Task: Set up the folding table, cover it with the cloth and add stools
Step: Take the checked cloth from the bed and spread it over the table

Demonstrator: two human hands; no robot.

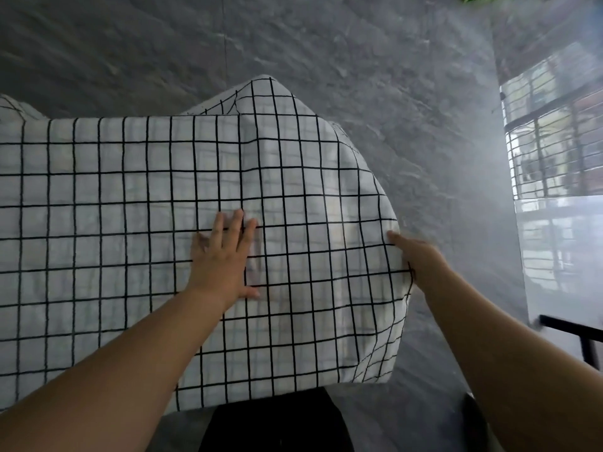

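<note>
- While the left hand [225,256] lies flat, fingers straight, pinning the checked cloth [130,207] on the surface, keep pressing.
- Blurred, the right hand [414,256] seems to pinch the cloth's right edge; pull outward evenly.

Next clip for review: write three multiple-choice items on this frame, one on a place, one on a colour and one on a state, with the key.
1. Where on the cloth is the right hand?
A. at its right edge
B. at its far left corner
C. in its middle

2. What colours is the cloth?
A. plain red
B. white with black grid lines
C. blue with dots

3. How does the left hand lie?
A. clenched in a fist
B. lifted clear of the cloth
C. flat on the cloth, fingers straight

Key:
1 A, the hand meets the cloth where it drops off on the right.
2 B, black lines cross white fabric.
3 C, the palm and spread fingers lie on the cloth's top.
</note>
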